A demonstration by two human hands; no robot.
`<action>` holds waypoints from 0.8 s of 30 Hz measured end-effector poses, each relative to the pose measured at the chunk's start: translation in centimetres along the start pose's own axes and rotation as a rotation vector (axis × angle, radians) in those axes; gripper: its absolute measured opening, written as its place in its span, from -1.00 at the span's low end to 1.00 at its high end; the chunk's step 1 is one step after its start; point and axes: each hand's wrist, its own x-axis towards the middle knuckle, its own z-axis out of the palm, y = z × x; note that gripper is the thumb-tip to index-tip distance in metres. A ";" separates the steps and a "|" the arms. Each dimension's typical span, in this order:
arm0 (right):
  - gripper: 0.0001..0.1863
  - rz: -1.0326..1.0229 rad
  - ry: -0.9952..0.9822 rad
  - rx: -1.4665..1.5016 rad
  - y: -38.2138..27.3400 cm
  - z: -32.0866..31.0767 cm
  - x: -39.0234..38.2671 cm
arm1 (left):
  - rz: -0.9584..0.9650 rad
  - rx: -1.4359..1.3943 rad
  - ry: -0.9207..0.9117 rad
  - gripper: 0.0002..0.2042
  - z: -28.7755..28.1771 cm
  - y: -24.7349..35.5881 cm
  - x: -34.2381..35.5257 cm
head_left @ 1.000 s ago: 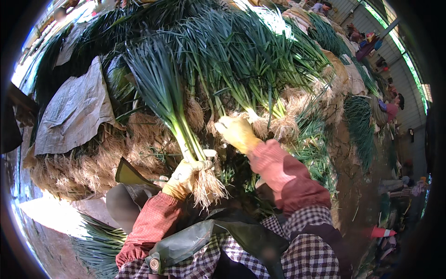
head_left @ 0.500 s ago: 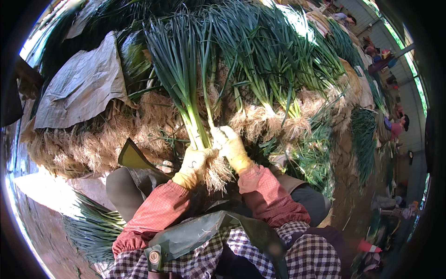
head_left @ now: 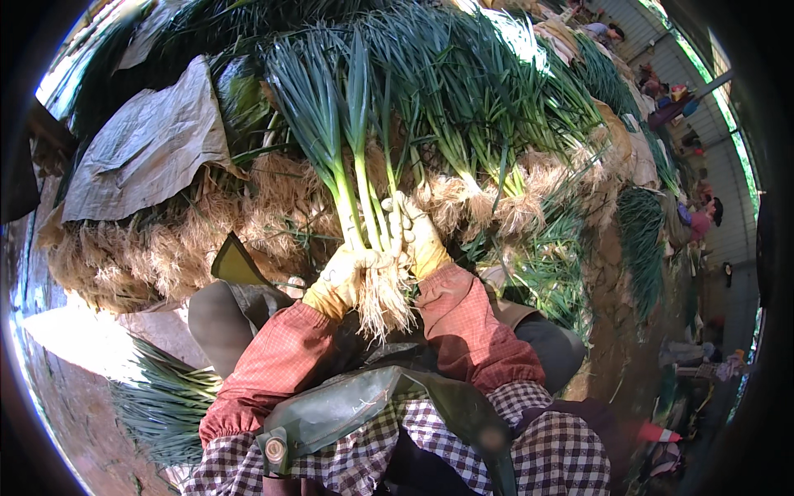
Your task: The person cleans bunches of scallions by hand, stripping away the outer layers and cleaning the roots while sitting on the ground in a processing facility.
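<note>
Yellow-gloved, both hands are wrapped tight round one bunch of green onions just above the pale roots: left hand, right hand. It's held upright in front of the big onion heap. Best gripped evenly so the stalks aren't snapped, probably. No packages or signs are seen, only a grey tarp at upper left.

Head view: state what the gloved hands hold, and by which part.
Both yellow-gloved hands, left hand and right hand, grip a bunch of long green onions at its pale lower stalks, just above the roots.
</note>
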 end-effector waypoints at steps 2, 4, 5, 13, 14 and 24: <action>-0.71 -0.028 0.191 0.000 0.1 0.6 -0.1 | -0.020 0.007 -0.009 -0.63 0.0 0.2 -0.1; -0.73 0.004 0.061 0.062 0.1 -1.1 0.0 | -0.046 0.014 -0.025 -0.63 0.7 0.3 -0.1; -0.75 0.051 -0.078 0.131 0.4 -1.1 0.1 | -0.043 0.011 -0.004 -0.66 0.6 0.3 -0.3; -0.75 -0.066 0.039 -0.425 4.0 -11.4 -1.8 | -0.083 0.059 0.108 -0.77 2.0 1.6 -0.7; -0.71 0.064 0.088 -0.172 3.1 -14.6 -2.2 | -0.027 0.095 0.169 -0.81 3.0 0.7 0.1; -0.93 -0.279 0.283 -0.713 -1.3 -3.4 -0.1 | -0.022 0.324 0.355 -0.84 2.0 1.1 -1.0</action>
